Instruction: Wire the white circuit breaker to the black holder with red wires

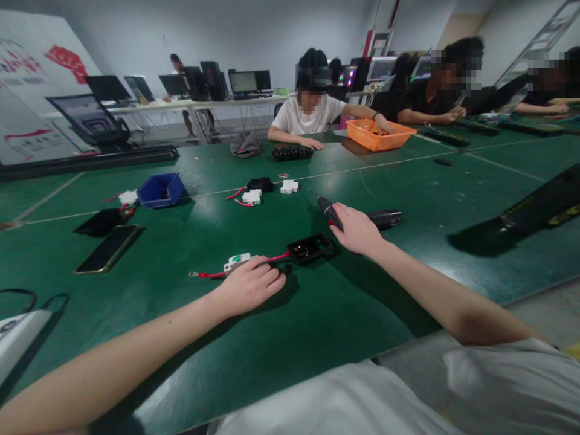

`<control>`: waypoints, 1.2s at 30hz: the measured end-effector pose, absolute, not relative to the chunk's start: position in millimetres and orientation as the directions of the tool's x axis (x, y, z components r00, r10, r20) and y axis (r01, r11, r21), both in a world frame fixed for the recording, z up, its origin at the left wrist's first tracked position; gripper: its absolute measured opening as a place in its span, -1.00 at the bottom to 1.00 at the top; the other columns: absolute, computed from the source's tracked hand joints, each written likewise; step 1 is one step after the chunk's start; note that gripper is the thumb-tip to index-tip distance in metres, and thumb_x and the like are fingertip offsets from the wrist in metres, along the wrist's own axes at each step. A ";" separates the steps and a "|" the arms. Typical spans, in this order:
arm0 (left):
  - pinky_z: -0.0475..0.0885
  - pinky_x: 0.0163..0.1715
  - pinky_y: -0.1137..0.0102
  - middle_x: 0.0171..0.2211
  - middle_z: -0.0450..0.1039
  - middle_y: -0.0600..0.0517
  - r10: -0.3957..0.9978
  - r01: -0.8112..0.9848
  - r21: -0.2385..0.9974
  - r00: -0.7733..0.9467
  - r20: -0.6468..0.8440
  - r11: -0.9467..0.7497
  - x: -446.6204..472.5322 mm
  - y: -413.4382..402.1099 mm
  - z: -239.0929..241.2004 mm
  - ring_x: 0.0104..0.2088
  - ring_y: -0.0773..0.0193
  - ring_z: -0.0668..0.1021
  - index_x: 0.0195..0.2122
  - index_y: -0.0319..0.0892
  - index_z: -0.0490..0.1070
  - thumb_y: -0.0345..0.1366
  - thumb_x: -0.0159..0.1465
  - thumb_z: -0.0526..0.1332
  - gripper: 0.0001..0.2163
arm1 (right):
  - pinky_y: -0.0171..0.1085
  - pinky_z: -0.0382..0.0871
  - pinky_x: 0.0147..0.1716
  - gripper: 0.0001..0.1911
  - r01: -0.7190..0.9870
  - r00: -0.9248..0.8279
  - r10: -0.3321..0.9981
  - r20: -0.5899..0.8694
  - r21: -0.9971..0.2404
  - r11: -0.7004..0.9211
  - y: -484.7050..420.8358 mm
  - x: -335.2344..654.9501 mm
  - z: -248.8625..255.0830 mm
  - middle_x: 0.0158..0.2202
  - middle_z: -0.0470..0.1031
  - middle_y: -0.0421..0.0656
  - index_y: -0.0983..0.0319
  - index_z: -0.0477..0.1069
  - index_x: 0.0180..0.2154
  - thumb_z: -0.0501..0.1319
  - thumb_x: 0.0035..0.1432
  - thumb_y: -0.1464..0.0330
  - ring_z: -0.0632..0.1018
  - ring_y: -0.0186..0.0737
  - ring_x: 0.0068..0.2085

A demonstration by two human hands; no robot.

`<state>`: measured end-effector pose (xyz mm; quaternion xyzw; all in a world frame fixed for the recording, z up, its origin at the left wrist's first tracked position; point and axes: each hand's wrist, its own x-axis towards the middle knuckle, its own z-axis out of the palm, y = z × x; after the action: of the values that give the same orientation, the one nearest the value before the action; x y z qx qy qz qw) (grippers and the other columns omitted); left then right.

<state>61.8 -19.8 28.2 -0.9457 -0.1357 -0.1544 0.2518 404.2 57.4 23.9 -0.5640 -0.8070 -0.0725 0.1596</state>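
Observation:
My right hand (357,228) is wrapped round a black electric screwdriver (327,208), whose thin bit points to the far left. Below it on the green table lies a black rectangular plastic housing (310,249) with metal parts inside. A red cable (277,258) runs from the housing to a white circuit breaker (236,261) with a green mark. My left hand (251,285) is closed over the breaker's near right side and the cable; its fingertips are partly hidden. From the breaker's left side a short red lead (211,275) ends in a metal ring terminal.
Further back lie another breaker with red leads (252,196) and a loose white breaker (289,186). At left are a blue bin (161,190) and a phone (107,249). Across the table, a person (308,109) reaches into an orange basket (379,134). A black object (521,211) lies right.

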 end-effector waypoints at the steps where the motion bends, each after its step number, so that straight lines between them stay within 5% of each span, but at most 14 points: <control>1: 0.38 0.08 0.25 -0.28 0.55 0.05 0.179 0.334 -0.430 0.915 0.361 -0.839 62.0 -20.0 28.3 -0.28 0.32 0.56 -0.04 -0.23 0.41 -0.50 0.40 0.13 -0.83 | 0.19 0.28 0.27 -0.36 0.933 -0.314 0.886 0.341 -0.063 0.354 58.9 404.7 22.8 0.34 0.27 0.21 0.41 0.17 0.33 0.09 0.33 0.23 0.36 0.25 0.31; 20: 0.42 0.02 0.26 -0.30 0.54 0.05 0.162 0.311 -0.478 0.931 0.326 -0.822 62.0 -20.2 29.3 -0.29 0.31 0.56 -0.04 -0.21 0.42 -0.48 0.42 0.11 -0.84 | 0.13 0.17 0.37 -0.39 0.875 -0.423 0.845 0.328 -0.094 0.474 67.7 410.5 14.3 0.40 0.19 0.17 0.41 0.13 0.37 -0.04 0.41 0.27 0.23 0.10 0.41; 36: 0.43 -0.02 0.26 -0.32 0.55 0.06 0.157 0.303 -0.488 0.935 0.317 -0.818 62.3 -20.8 30.5 -0.31 0.31 0.56 -0.05 -0.22 0.41 -0.48 0.42 0.12 -0.85 | 0.07 0.15 0.39 -0.31 0.863 -0.463 0.824 0.327 -0.048 0.504 64.0 412.3 17.3 0.39 0.15 0.28 0.57 0.13 0.33 0.11 0.23 0.39 0.21 0.17 0.41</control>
<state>62.3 -20.8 30.5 -0.9443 -0.1218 -0.1324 0.2757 412.3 64.0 17.3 -0.4944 -0.8529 -0.0619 0.1557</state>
